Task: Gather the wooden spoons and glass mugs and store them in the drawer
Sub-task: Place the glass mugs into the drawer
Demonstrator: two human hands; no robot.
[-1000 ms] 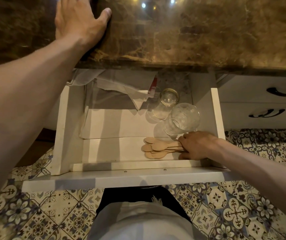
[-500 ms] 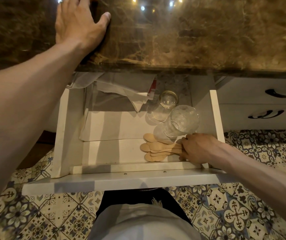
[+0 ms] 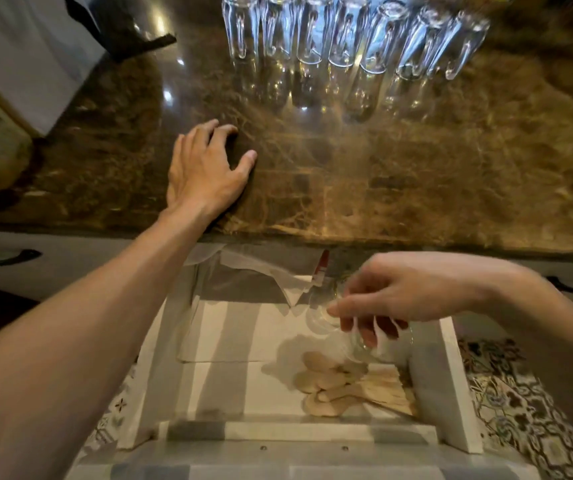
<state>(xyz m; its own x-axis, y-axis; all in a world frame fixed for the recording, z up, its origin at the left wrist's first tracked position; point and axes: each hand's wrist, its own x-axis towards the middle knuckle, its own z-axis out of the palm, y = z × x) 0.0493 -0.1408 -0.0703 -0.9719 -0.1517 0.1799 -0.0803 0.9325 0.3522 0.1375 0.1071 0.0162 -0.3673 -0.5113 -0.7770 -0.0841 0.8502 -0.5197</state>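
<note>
Fingers (image 3: 205,136) of the left hand (image 3: 205,171) lie spread and nearly straight, palm down, pressing flat on the countertop (image 3: 416,168) just beyond the drawer (image 3: 458,393); this hand holds nothing. The right hand (image 3: 406,292) hangs above the drawer's back right part with its fingers loosely curled and pointing down, a narrow gap between thumb and forefinger, and nothing plainly gripped. Its fingertips overlap a glass mug (image 3: 364,348) in the view, and motion blur hides whether they touch it.

That mug is clear and rounded and sits in the drawer's right half. A second glass mug (image 3: 318,320) stands just behind it, toward the drawer's back. The wooden spoons (image 3: 333,386) lie in the drawer's front right corner, a loose pile of pale, flat pieces, their oval bowls pointing to the drawer's middle and their thin handles running to its right wall.

The drawer itself is white, box-shaped and pulled out, with a creased white paper liner (image 3: 236,327) on its bottom. The countertop above it is polished brown stone, veined and glossy with light spots. At the countertop's far side from the drawer stands a row of tall clear glasses (image 3: 347,39). Below the drawer's right side shows a patterned tile floor (image 3: 520,410).
</note>
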